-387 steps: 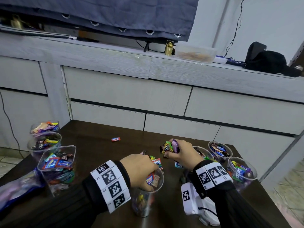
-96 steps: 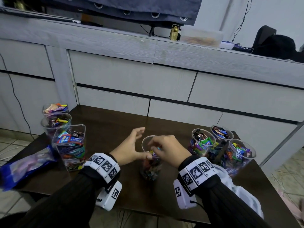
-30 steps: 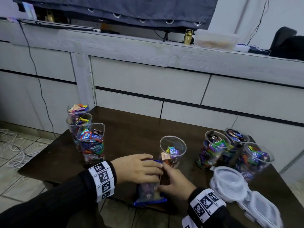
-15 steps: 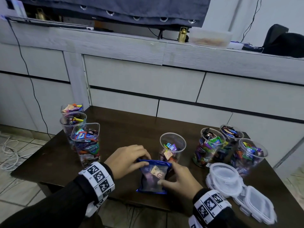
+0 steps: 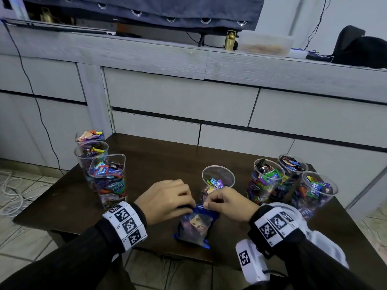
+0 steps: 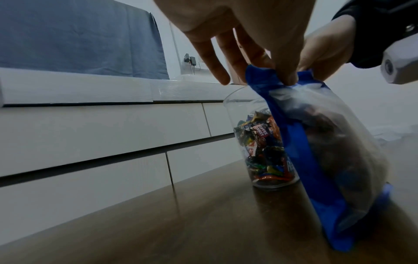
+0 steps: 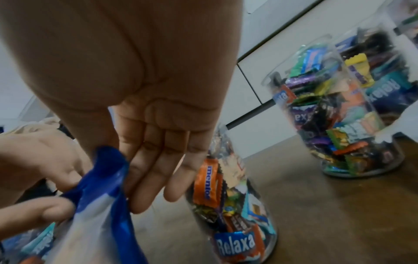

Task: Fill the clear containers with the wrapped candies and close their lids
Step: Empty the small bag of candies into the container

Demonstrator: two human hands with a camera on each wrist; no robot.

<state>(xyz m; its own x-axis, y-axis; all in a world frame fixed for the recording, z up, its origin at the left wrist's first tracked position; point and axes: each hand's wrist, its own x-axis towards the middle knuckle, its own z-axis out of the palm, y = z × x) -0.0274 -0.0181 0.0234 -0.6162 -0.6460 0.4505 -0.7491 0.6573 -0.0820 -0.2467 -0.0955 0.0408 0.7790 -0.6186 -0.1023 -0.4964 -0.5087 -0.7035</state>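
A blue-edged clear candy bag (image 5: 195, 226) stands on the dark table's near edge, with wrapped candies inside. My left hand (image 5: 167, 200) pinches the left side of its top rim (image 6: 262, 75). My right hand (image 5: 227, 203) pinches the right side of that rim (image 7: 106, 160). Just behind the bag stands a round clear container (image 5: 217, 181), open and partly filled with candies (image 6: 262, 148) (image 7: 235, 210).
Three filled open containers (image 5: 106, 178) stand at the table's left edge and three more (image 5: 291, 181) at the right. Clear lids (image 5: 322, 243) lie under my right forearm. A grey cabinet (image 5: 188, 97) runs behind the table (image 5: 159, 160).
The bag has been stood upright in front of the middle container. Both hands have shifted from its sides to its top rim, pinching it.
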